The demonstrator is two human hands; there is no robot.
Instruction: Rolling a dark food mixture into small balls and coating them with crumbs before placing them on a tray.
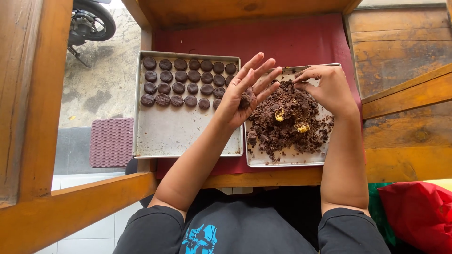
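- Far left, past the wooden frame, you see a concrete floor and part of a parked motorbike wheel [92, 21]; the rest of it is cut off by the picture's edge.
- Just below that, a dark red textured mat [111, 142] lies on the floor.
- On the red-covered table [301, 40], the left metal tray [186, 136] holds three rows of flat, round dark brown dough discs [186, 88] along its far side; its near half is bare.
- Your left hand [242, 96] is raised over the gap between the two trays, palm up, fingers spread, its grip released. A small lump of dark dough [245, 99] rests in the palm.
- The right metal tray [287, 160] carries a loose, crumbly dough heap [287, 122] with two small yellow bits [280, 115] showing in it.
- Your right hand [327, 87] sits at the heap's far edge, fingers curled down in a pinching grip on the crumbs; how much it holds is hidden under the fingers.
- Judging from this, you are portioning: one piece lies in the palm and more is being gathered. The next move likely calls for pressing the piece into a disc and setting it in the left tray's fourth row.
- Near right, a red bag [419, 211] is partly cut off.
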